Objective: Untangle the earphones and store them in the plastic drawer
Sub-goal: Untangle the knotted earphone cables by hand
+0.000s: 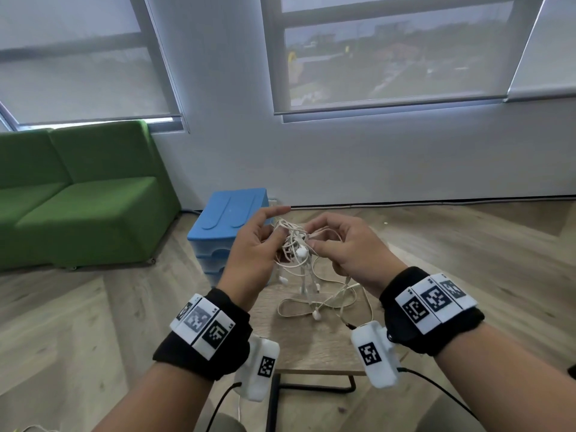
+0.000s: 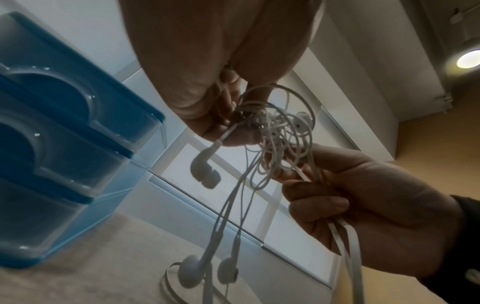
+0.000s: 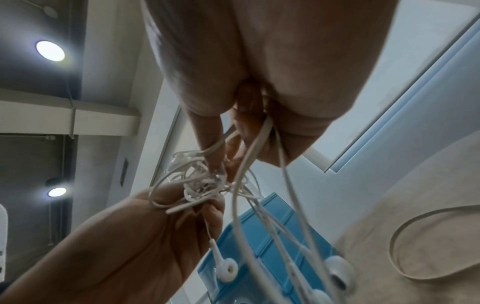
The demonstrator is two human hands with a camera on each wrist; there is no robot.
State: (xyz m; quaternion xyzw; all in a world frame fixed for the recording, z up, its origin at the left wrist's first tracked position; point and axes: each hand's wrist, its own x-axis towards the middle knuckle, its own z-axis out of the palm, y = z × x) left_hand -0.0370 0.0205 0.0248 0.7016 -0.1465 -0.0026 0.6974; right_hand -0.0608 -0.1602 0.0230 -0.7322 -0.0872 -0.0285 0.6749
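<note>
A knot of white earphones hangs in the air between both hands, above a small wooden table. My left hand pinches the left side of the tangle, forefinger stretched out. My right hand grips cords on the right side. Loose cords and several earbuds trail down onto the table. One earbud dangles under the left hand. The blue plastic drawer unit stands at the table's far left, drawers closed.
A green sofa stands on the left against the wall. Wood flooring surrounds the table. Windows with roller blinds fill the wall ahead. A flat cord loop lies on the table top.
</note>
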